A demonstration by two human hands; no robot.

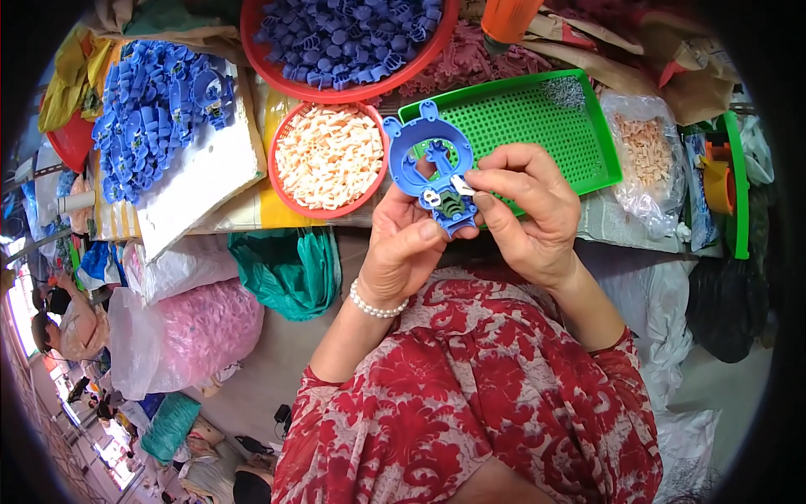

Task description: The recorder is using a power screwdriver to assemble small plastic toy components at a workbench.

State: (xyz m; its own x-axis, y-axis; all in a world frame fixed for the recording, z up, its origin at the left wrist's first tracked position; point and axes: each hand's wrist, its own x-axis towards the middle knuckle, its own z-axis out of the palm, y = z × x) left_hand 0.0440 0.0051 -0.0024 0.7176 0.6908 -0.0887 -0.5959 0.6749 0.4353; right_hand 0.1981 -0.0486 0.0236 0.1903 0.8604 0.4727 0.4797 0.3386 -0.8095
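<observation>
My left hand (403,244) is closed round the lower end of a blue plastic toy shell (411,144). The shell has a round ring-shaped top with small lugs, and a dark green piece (452,204) and a white part sit in its lower section. Between the thumb and fingers of my right hand (533,210) is a small white plastic piece (461,184), held against the right side of the shell. Just beyond my hands stands a red basket (272,160) of small cream-coloured pieces. To the right of it lies a green perforated tray (495,105).
Small metal screws (564,92) lie in the tray's far corner. A red basin (250,42) of dark blue parts stands at the back. Blue assemblies (159,118) are piled on a white board (197,185) at left. A plastic bag (642,160) of beige pieces lies right.
</observation>
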